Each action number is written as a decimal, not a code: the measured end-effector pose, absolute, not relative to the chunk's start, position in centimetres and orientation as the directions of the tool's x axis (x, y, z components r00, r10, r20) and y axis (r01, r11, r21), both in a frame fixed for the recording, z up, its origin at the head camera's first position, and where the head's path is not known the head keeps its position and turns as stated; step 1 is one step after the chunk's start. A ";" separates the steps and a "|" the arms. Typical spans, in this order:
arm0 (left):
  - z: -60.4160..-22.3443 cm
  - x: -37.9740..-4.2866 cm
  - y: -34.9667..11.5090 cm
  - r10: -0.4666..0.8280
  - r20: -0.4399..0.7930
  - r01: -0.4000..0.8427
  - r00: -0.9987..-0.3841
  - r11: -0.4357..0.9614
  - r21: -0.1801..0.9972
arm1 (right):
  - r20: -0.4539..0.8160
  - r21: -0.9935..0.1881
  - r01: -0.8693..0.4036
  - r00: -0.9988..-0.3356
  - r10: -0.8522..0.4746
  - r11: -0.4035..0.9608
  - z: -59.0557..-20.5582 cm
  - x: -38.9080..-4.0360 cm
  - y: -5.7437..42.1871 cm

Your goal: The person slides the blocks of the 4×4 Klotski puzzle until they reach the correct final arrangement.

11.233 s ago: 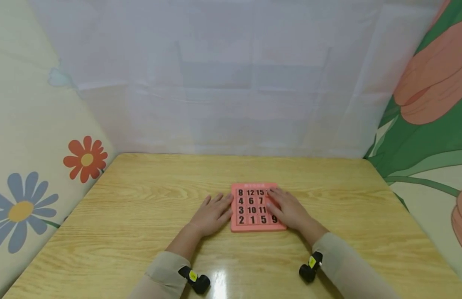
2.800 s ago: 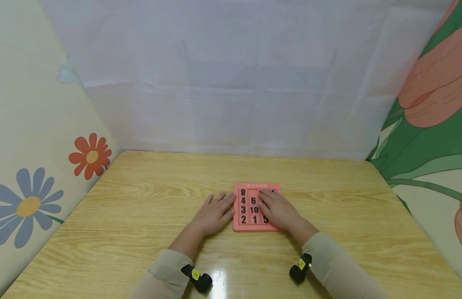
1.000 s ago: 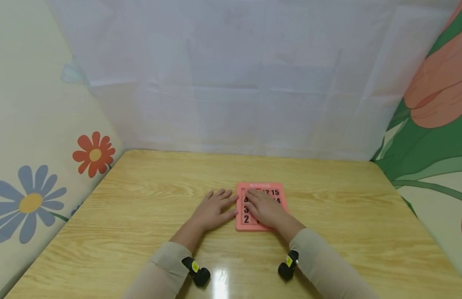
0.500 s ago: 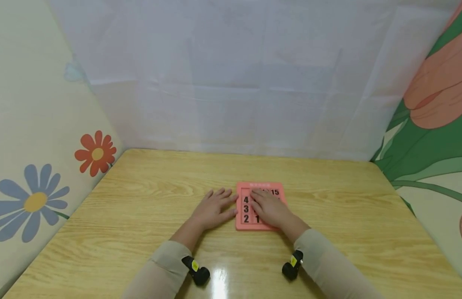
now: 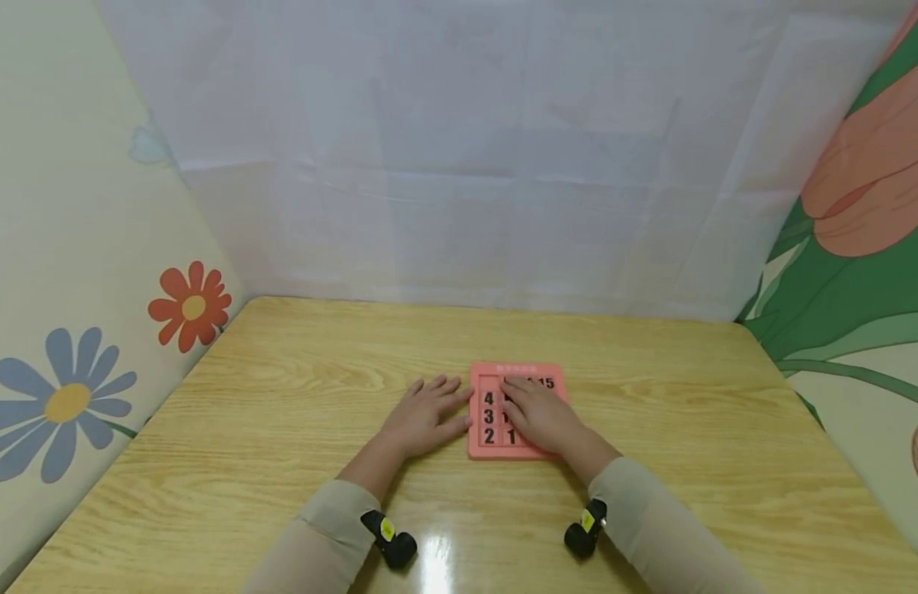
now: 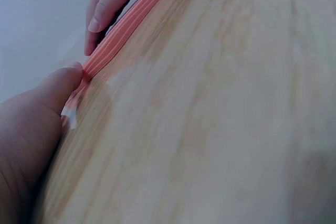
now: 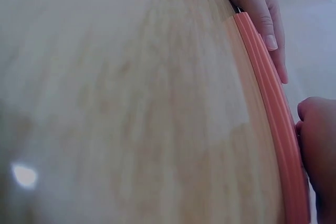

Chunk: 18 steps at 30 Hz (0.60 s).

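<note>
A pink sliding number puzzle (image 5: pixel 479 452) lies flat on the wooden table. Numbers 4, 3 and 2 show down its left column, a 1 at the bottom and 15 at the top right; the top-left slot is blank. My left hand (image 5: pixel 417 419) lies beside it, fingertips and thumb right at the left edge of the frame, fingers fairly straight. Over the tiles rests my right hand (image 5: pixel 540 417), its extended fingertips on the top and middle rows, hiding most numbers. In the right wrist view the puzzle's pink side (image 7: pixel 273 103) runs below both hands.
The wooden table (image 5: pixel 317 355) spreads around the puzzle. A white sheet (image 5: pixel 459 165) hangs behind its far edge, with flower-printed panels at left and right. Each wrist carries a small black camera, such as the right one (image 5: pixel 583 532).
The 8 has left the top-left slot, now blank, and 15 has moved right along the top row. My right hand shifted left over the tiles, then slightly back right; the left stayed put.
</note>
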<state>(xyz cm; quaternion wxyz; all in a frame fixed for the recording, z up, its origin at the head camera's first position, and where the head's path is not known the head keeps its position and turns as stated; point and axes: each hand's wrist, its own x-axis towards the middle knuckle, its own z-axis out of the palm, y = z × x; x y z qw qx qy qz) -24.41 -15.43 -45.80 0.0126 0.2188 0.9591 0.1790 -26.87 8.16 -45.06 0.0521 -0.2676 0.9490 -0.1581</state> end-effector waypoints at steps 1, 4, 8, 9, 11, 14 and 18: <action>-45.8 -24.4 -15.4 0.424 0.053 0.415 -0.904 0.840 0.350 | -0.014 -0.328 -0.491 -0.852 -0.524 0.807 -45.1 -26.9 8.2; -45.9 -24.4 -15.4 0.422 0.049 0.411 -0.905 0.842 0.350 | -0.015 -0.328 -0.490 -0.852 -0.523 0.808 -45.1 -26.8 8.3; -45.9 -24.4 -15.4 0.423 0.050 0.412 -0.905 0.841 0.350 | -0.007 -0.348 -0.489 -0.852 -0.524 0.800 -45.1 -26.4 8.4; -45.9 -24.4 -15.4 0.423 0.050 0.413 -0.905 0.841 0.348 | -0.006 -0.351 -0.489 -0.851 -0.524 0.798 -45.2 -26.3 8.4; -46.0 -24.4 -15.5 0.424 0.051 0.414 -0.904 0.840 0.350 | 0.003 -0.359 -0.498 -0.847 -0.532 0.790 -45.1 -26.0 8.3; -46.0 -24.5 -15.5 0.422 0.051 0.412 -0.905 0.840 0.353 | 0.012 -0.373 -0.509 -0.838 -0.545 0.775 -45.1 -25.5 8.2; -46.1 -24.6 -15.6 0.422 0.052 0.412 -0.905 0.841 0.350 | 0.005 -0.383 -0.517 -0.830 -0.558 0.765 -45.2 -25.0 8.1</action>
